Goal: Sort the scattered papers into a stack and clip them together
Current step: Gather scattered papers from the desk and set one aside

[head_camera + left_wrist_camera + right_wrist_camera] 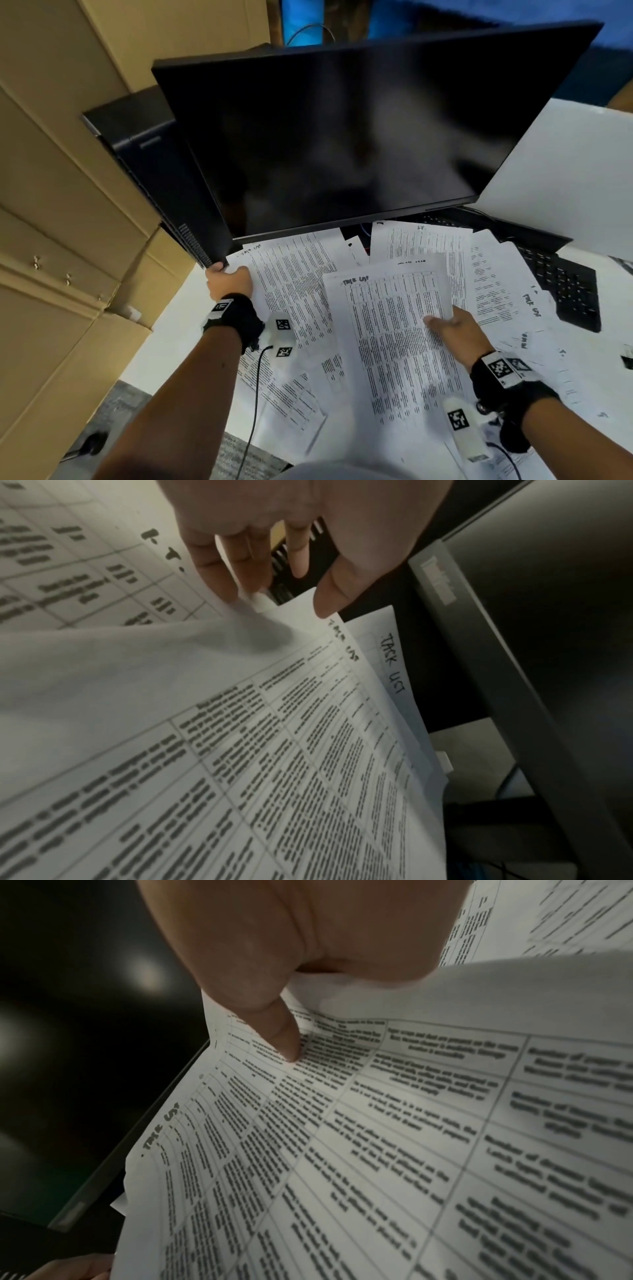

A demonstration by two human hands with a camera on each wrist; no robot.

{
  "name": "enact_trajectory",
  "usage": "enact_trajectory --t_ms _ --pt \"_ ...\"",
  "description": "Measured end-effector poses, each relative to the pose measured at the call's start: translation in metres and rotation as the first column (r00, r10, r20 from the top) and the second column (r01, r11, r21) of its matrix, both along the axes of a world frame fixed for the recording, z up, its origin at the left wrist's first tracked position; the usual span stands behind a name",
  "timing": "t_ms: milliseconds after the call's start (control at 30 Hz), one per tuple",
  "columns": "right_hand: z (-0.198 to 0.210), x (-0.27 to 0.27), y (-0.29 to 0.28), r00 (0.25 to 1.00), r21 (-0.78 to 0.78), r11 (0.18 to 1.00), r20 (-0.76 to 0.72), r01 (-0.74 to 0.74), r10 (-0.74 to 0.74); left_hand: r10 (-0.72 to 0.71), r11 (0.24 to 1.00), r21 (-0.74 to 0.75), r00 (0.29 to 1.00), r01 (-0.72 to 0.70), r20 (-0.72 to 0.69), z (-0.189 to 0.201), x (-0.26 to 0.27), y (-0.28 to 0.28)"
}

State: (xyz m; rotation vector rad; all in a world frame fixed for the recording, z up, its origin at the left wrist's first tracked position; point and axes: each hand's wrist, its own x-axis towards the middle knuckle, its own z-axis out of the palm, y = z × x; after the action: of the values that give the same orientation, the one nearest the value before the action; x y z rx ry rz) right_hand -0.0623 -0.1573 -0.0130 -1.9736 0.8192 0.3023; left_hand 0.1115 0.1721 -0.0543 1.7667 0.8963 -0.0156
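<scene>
Several printed sheets (294,274) headed "TASK LIST" lie scattered and overlapping on the white desk (164,329). My right hand (452,329) holds a few of them by their right edge, raised slightly over the others (387,342). Its thumb (281,1039) presses on the top page and the fingers are hidden underneath. My left hand (227,281) is at the far left corner of the spread, beside the computer tower. In the left wrist view its fingers (222,574) and thumb (329,599) pinch the corner of a sheet (263,601). No clip is in view.
A large dark monitor (342,137) hangs over the far papers, with a black tower (161,178) to its left. A black keyboard (568,287) lies half under sheets at right. Cardboard boxes (68,205) line the left. A small dark object (627,361) sits at the right edge.
</scene>
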Motion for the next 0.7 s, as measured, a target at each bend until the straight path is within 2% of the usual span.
enact_trajectory --t_ms 167,267,333,400,533,700 --pt "0.002 -0.001 0.001 1.000 0.012 1.000 -0.012 0.014 -0.014 0.033 0.997 -0.065 0.999 -0.031 0.033 -0.005 0.000 -0.001" --pt "0.003 -0.002 0.001 1.000 0.020 1.000 -0.010 0.015 -0.015 0.009 1.000 -0.017 0.998 -0.007 0.067 0.000 -0.003 -0.005" --pt "0.002 -0.001 0.000 1.000 0.033 0.999 -0.002 0.021 -0.021 -0.073 0.997 0.021 0.992 0.071 0.105 0.001 -0.006 -0.007" --pt "0.004 0.000 0.001 1.000 0.061 0.998 0.009 0.021 -0.022 -0.218 0.976 0.020 0.966 0.217 0.137 -0.003 -0.011 -0.009" --pt "0.011 0.003 0.006 0.998 0.133 0.991 0.058 0.010 -0.018 -0.453 0.876 -0.103 0.877 0.472 0.162 -0.007 -0.030 -0.017" --pt "0.016 0.009 0.012 0.991 0.156 0.988 0.128 0.007 -0.027 -0.532 0.813 -0.121 0.810 0.570 0.246 0.008 -0.051 -0.030"
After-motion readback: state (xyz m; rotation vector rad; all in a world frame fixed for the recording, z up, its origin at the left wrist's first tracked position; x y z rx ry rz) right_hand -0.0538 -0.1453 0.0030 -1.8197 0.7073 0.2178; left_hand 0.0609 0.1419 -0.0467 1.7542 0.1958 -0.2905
